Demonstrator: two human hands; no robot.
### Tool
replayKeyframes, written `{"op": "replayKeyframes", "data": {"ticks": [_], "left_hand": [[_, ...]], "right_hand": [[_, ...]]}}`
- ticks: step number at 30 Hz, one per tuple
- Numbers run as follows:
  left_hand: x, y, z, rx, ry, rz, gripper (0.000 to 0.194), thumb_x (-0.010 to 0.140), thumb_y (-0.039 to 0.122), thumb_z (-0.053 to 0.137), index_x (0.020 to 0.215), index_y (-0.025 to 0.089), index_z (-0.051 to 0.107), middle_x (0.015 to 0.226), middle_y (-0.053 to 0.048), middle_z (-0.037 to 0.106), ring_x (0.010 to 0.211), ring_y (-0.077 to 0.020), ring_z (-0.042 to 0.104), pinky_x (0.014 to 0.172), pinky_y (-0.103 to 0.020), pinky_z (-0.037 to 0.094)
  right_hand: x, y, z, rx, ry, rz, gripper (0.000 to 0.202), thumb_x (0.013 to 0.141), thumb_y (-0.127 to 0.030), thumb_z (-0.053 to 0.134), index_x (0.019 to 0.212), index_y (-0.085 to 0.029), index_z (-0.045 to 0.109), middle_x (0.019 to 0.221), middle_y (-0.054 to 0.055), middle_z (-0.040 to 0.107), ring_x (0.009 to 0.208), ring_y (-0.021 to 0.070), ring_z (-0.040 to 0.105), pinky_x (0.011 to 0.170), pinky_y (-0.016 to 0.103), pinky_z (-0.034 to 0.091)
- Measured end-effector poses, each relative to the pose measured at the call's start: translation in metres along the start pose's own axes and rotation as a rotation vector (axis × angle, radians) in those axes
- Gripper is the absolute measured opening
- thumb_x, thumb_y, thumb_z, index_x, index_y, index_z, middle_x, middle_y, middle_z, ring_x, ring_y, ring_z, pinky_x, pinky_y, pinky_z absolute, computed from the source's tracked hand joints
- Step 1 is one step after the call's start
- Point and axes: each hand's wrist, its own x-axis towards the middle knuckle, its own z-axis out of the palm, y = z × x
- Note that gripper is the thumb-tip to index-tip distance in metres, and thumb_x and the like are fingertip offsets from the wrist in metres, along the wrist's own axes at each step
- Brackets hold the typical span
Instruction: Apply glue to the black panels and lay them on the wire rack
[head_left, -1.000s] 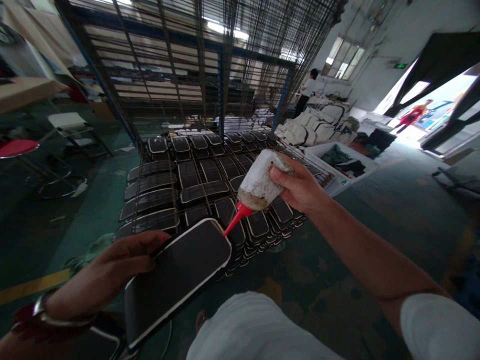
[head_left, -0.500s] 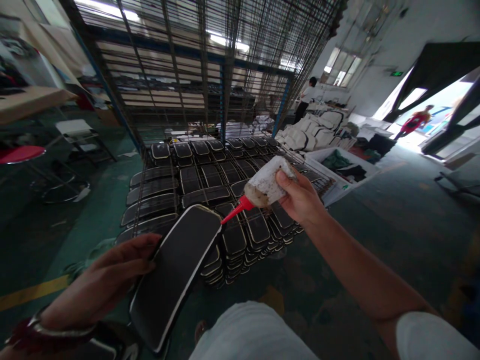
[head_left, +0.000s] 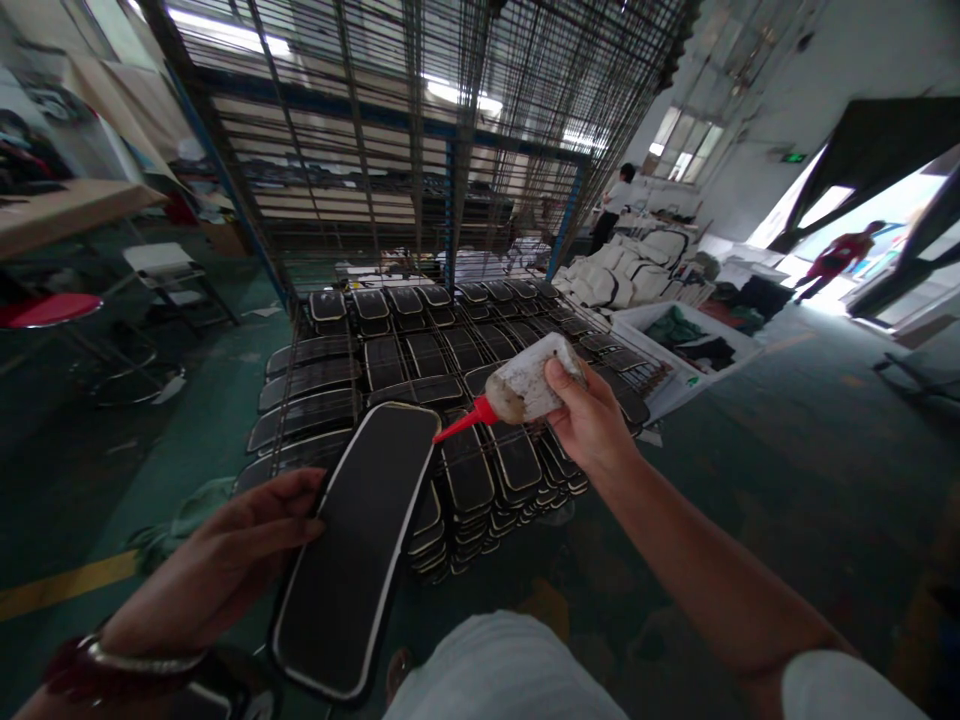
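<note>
My left hand pinches the left edge of a long black panel with rounded corners, held tilted in front of me. A pale line of glue runs round the panel's rim. My right hand grips a white, stained glue bottle with its red nozzle pointing down to the left. The nozzle's tip is at the panel's upper right corner; whether it touches cannot be made out. Behind the panel, similar black panels with pale rims lie in stacked layers on wire racks.
A tall wire rack frame leans over the stacks. A white bin with dark cloth stands to the right, near a white pile. A red stool is at left. Two people are in the background.
The panel has turned more upright and its face shows more. My right hand and the bottle have shifted slightly left and down, with the nozzle staying by the upper right corner.
</note>
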Motion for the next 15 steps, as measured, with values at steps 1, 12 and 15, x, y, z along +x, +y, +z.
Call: {"op": "replayKeyframes", "data": {"ticks": [1, 12, 15], "left_hand": [[0.0, -0.001, 0.0, -0.006, -0.007, 0.0, 0.058, 0.029, 0.01, 0.103, 0.078, 0.025, 0.077, 0.085, -0.01, 0.088, 0.061, -0.0316, 0.08, 0.049, -0.041, 0.069], [0.007, -0.012, -0.013, -0.056, -0.075, 0.023, 0.07, 0.038, 0.01, 0.107, 0.101, 0.018, 0.078, 0.089, -0.01, 0.088, 0.06, -0.0279, 0.081, 0.05, -0.038, 0.07], [0.008, -0.013, -0.012, -0.065, -0.058, 0.009, 0.074, 0.038, 0.009, 0.106, 0.105, 0.017, 0.076, 0.089, -0.007, 0.087, 0.061, -0.0284, 0.081, 0.051, -0.039, 0.07]], "right_hand": [[-0.002, 0.001, 0.001, 0.003, 0.008, 0.0, 0.051, 0.075, -0.062, 0.103, 0.099, -0.026, 0.077, 0.082, 0.001, 0.071, 0.07, 0.0212, 0.069, 0.06, 0.034, 0.066], [-0.032, 0.012, 0.011, -0.006, -0.057, 0.003, 0.045, 0.083, -0.057, 0.1, 0.11, -0.027, 0.079, 0.097, 0.002, 0.074, 0.083, 0.021, 0.07, 0.073, 0.033, 0.064], [-0.04, 0.014, 0.012, -0.024, -0.086, 0.0, 0.045, 0.085, -0.058, 0.098, 0.112, -0.027, 0.078, 0.096, 0.001, 0.072, 0.082, 0.0204, 0.067, 0.072, 0.032, 0.061]]}}
